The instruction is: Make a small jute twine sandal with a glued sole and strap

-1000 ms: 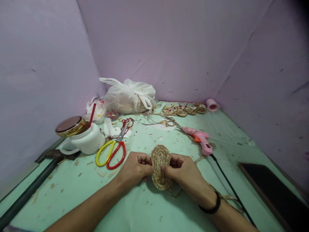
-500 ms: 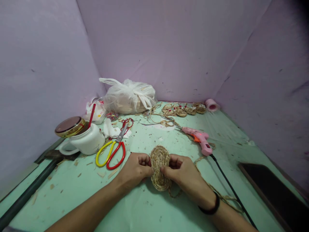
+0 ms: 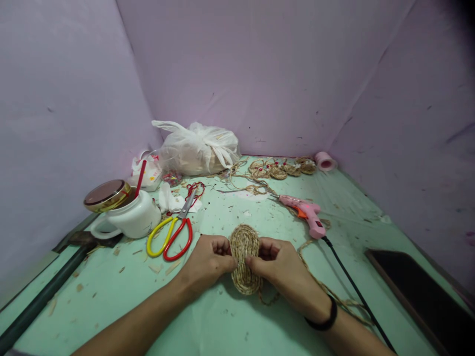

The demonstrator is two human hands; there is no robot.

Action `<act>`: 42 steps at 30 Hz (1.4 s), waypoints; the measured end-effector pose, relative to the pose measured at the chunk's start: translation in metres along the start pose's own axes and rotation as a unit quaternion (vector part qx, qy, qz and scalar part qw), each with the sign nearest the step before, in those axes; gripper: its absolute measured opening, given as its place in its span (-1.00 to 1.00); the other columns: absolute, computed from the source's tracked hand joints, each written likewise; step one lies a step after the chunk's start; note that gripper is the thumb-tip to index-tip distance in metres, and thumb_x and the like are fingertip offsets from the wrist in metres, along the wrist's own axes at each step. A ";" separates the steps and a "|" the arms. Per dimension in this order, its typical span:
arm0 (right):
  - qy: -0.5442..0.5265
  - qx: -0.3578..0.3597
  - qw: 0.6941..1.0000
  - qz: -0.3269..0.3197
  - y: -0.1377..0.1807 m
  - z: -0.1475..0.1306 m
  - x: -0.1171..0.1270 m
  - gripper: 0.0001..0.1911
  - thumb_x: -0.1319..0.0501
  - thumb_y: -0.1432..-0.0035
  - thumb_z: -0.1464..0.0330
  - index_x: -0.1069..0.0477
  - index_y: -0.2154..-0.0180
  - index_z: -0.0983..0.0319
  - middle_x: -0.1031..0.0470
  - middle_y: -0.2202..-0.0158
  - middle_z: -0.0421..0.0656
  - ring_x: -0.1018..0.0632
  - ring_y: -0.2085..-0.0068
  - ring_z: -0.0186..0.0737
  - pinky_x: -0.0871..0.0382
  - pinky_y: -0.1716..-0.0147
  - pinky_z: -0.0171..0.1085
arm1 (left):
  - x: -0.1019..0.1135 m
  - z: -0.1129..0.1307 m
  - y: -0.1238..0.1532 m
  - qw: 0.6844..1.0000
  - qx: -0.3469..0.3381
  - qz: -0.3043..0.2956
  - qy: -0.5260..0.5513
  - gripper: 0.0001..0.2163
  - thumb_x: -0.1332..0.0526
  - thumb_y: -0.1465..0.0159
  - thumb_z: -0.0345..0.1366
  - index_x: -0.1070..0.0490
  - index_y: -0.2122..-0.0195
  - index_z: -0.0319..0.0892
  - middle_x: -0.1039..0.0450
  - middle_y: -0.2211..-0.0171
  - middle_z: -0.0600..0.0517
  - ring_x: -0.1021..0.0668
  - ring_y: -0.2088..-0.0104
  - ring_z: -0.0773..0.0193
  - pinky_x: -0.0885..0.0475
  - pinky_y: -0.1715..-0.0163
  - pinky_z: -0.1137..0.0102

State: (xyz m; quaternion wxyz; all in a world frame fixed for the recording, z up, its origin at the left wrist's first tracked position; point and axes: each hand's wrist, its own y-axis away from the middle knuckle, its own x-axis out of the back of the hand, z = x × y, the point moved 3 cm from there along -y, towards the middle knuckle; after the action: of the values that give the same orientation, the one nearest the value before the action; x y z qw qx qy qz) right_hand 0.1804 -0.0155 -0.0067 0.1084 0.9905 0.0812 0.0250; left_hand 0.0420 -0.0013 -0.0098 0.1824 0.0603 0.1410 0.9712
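Note:
An oval coil of braided straw cord (image 3: 245,247), narrowed at its waist like a small shoe sole, stands between my two hands near the front of the table. My left hand (image 3: 212,256) pinches its left edge with thumb and fingers. On the opposite side my right hand (image 3: 276,259) is closed on the right edge, its thumb lying over the front face. A loose tail of the braid (image 3: 269,299) leaves the coil's lower right and passes behind my right wrist. The fingertips behind the coil are hidden.
Scissors (image 3: 178,237) lie left, by a white mug (image 3: 135,217) and a hammer (image 3: 55,277). To the right are a pink glue gun (image 3: 306,212) with its cord and a dark phone (image 3: 415,296). A plastic bag (image 3: 200,148) and finished straw pieces (image 3: 278,170) sit at the back.

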 end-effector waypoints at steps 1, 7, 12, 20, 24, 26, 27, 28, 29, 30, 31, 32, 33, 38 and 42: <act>-0.001 0.000 1.000 0.000 0.000 0.000 0.000 -0.94 -0.19 0.22 0.44 -0.40 0.54 0.30 -0.49 0.56 -0.20 -0.48 0.50 -0.30 -0.33 0.50 -0.37 | 0.000 0.000 0.000 1.000 0.003 -0.008 0.005 -0.86 -0.21 0.15 -0.32 -0.29 0.61 -0.27 -0.24 0.67 0.11 -0.24 0.62 0.44 -0.06 0.64 0.50; -0.018 0.001 1.000 -0.005 0.000 0.000 -0.001 -0.90 -0.18 0.24 0.48 -0.42 0.52 0.30 -0.50 0.54 -0.20 -0.49 0.49 -0.30 -0.34 0.50 -0.37 | 0.000 0.002 0.001 1.000 0.004 -0.010 0.017 -0.82 -0.24 0.15 -0.26 -0.27 0.62 -0.25 -0.24 0.66 0.11 -0.27 0.61 0.42 -0.09 0.62 0.49; -0.033 -0.001 0.999 -0.011 0.001 0.000 -0.003 -0.87 -0.18 0.25 0.51 -0.45 0.51 0.31 -0.51 0.57 -0.22 -0.49 0.50 -0.31 -0.34 0.51 -0.39 | -0.001 0.005 0.002 1.000 0.007 -0.003 0.011 -0.85 -0.21 0.16 -0.32 -0.24 0.63 -0.24 -0.26 0.65 0.10 -0.31 0.57 0.38 -0.14 0.58 0.47; -0.041 0.002 0.999 -0.017 0.000 0.002 -0.003 -0.85 -0.19 0.24 0.51 -0.47 0.48 0.31 -0.52 0.55 -0.21 -0.51 0.48 -0.30 -0.35 0.49 -0.38 | -0.001 0.005 0.002 1.000 -0.001 -0.002 -0.009 -0.87 -0.20 0.16 -0.32 -0.27 0.61 -0.25 -0.30 0.62 0.08 -0.31 0.56 0.37 -0.14 0.58 0.48; -0.043 -0.004 0.999 -0.018 0.000 0.002 -0.003 -0.85 -0.19 0.25 0.52 -0.47 0.50 0.31 -0.51 0.58 -0.23 -0.49 0.51 -0.33 -0.33 0.52 -0.40 | -0.001 0.006 0.003 1.000 -0.009 -0.011 -0.013 -0.88 -0.19 0.15 -0.32 -0.28 0.61 -0.26 -0.30 0.62 0.07 -0.32 0.56 0.36 -0.15 0.58 0.48; -0.043 -0.004 0.999 -0.021 0.000 0.002 -0.003 -0.85 -0.18 0.24 0.53 -0.47 0.50 0.32 -0.50 0.58 -0.24 -0.48 0.52 -0.35 -0.32 0.53 -0.42 | -0.002 0.005 0.003 1.000 -0.014 -0.014 -0.012 -0.89 -0.18 0.14 -0.32 -0.28 0.61 -0.26 -0.28 0.62 0.08 -0.33 0.54 0.34 -0.17 0.57 0.47; -0.043 -0.003 0.999 -0.023 0.000 0.002 -0.003 -0.85 -0.18 0.24 0.53 -0.47 0.49 0.32 -0.50 0.58 -0.24 -0.48 0.52 -0.35 -0.31 0.54 -0.42 | -0.001 0.005 0.003 1.000 -0.016 -0.015 -0.011 -0.89 -0.18 0.14 -0.33 -0.27 0.61 -0.25 -0.27 0.63 0.08 -0.34 0.54 0.33 -0.18 0.56 0.46; -0.044 -0.003 0.999 -0.025 0.001 0.002 -0.003 -0.85 -0.18 0.24 0.53 -0.47 0.49 0.32 -0.50 0.58 -0.24 -0.48 0.52 -0.35 -0.31 0.53 -0.42 | -0.001 0.004 0.002 1.000 -0.018 -0.016 -0.009 -0.89 -0.18 0.14 -0.33 -0.27 0.61 -0.25 -0.25 0.63 0.09 -0.35 0.53 0.32 -0.19 0.55 0.46; -0.044 -0.002 0.999 -0.027 0.001 0.002 -0.003 -0.84 -0.18 0.23 0.53 -0.47 0.49 0.32 -0.50 0.57 -0.24 -0.48 0.51 -0.35 -0.31 0.53 -0.42 | -0.001 0.004 0.002 1.000 -0.021 -0.018 -0.005 -0.89 -0.19 0.14 -0.33 -0.28 0.61 -0.25 -0.24 0.63 0.09 -0.36 0.52 0.31 -0.21 0.53 0.45; -0.045 -0.001 0.999 -0.027 0.001 0.002 -0.003 -0.84 -0.18 0.23 0.53 -0.47 0.49 0.32 -0.50 0.57 -0.24 -0.48 0.51 -0.35 -0.32 0.52 -0.42 | -0.001 0.003 0.002 1.000 -0.022 -0.021 -0.001 -0.88 -0.19 0.14 -0.33 -0.28 0.60 -0.26 -0.24 0.63 0.09 -0.36 0.51 0.30 -0.22 0.52 0.44; -0.046 -0.001 0.999 -0.026 0.001 0.002 -0.003 -0.84 -0.17 0.23 0.54 -0.47 0.49 0.32 -0.50 0.57 -0.24 -0.48 0.51 -0.35 -0.32 0.52 -0.42 | 0.000 0.003 0.002 0.999 -0.023 -0.024 0.004 -0.87 -0.20 0.14 -0.32 -0.29 0.59 -0.26 -0.25 0.62 0.09 -0.37 0.51 0.29 -0.23 0.51 0.44; -0.048 0.000 0.998 -0.026 0.002 0.002 -0.004 -0.84 -0.17 0.23 0.54 -0.47 0.48 0.31 -0.51 0.57 -0.24 -0.48 0.51 -0.35 -0.32 0.51 -0.42 | 0.000 0.003 0.002 0.999 -0.025 -0.029 0.009 -0.86 -0.20 0.13 -0.31 -0.30 0.57 -0.26 -0.25 0.62 0.08 -0.37 0.50 0.29 -0.24 0.51 0.43; -0.050 -0.001 0.998 -0.028 0.002 0.001 -0.004 -0.84 -0.18 0.23 0.53 -0.47 0.48 0.31 -0.51 0.56 -0.24 -0.48 0.50 -0.35 -0.32 0.51 -0.42 | 0.000 0.003 0.002 0.999 -0.026 -0.032 0.013 -0.86 -0.21 0.13 -0.31 -0.31 0.56 -0.27 -0.26 0.61 0.08 -0.38 0.50 0.28 -0.24 0.50 0.43; -0.052 0.000 0.998 -0.034 0.003 0.000 -0.006 -0.86 -0.20 0.22 0.52 -0.47 0.48 0.31 -0.51 0.56 -0.23 -0.48 0.50 -0.36 -0.31 0.51 -0.42 | -0.001 0.002 0.002 0.999 -0.028 -0.033 0.005 -0.88 -0.19 0.13 -0.34 -0.33 0.55 -0.28 -0.28 0.60 0.07 -0.39 0.47 0.25 -0.27 0.48 0.42; -0.046 0.003 0.998 -0.033 0.003 0.001 -0.006 -0.87 -0.19 0.21 0.53 -0.46 0.49 0.32 -0.49 0.57 -0.24 -0.46 0.52 -0.37 -0.29 0.52 -0.42 | -0.004 0.001 0.001 0.999 -0.032 -0.030 -0.003 -0.91 -0.16 0.14 -0.38 -0.33 0.57 -0.28 -0.25 0.62 0.08 -0.38 0.49 0.27 -0.28 0.48 0.43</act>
State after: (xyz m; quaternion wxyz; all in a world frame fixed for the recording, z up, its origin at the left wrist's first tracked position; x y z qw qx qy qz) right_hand 0.1749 -0.0194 -0.0072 0.1097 0.9877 0.1084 -0.0241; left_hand 0.0451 -0.0036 -0.0087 0.2139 0.0530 0.1115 0.9690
